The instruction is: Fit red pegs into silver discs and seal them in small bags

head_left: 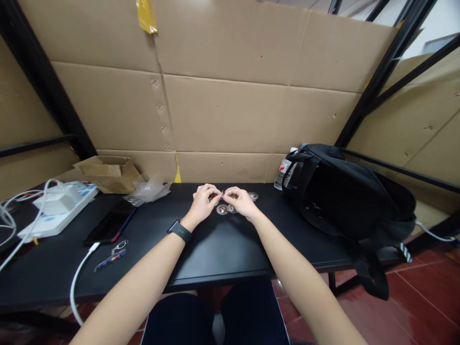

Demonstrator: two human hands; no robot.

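Note:
My left hand (pixel 204 200) and my right hand (pixel 240 200) meet over the far middle of the black table. Both are closed in a pinch, fingertips close together on a small thing with some red on it; its kind is too small to make out. Just below the fingers lies a small round disc (pixel 222 209), clear-rimmed with a reddish middle. A second similar disc (pixel 232 209) is partly covered by my right hand, and another round disc (pixel 253 196) rests to the right of it. A dark watch (pixel 179 231) is on my left wrist.
On the left are a power strip (pixel 77 207), an open cardboard box (pixel 109 172), a crumpled plastic bag (pixel 148 191), a phone (pixel 109 225) and a keychain (pixel 111 258). A black backpack (pixel 345 191) and a water bottle (pixel 283 170) stand right. A cardboard wall (pixel 223 115) closes the back.

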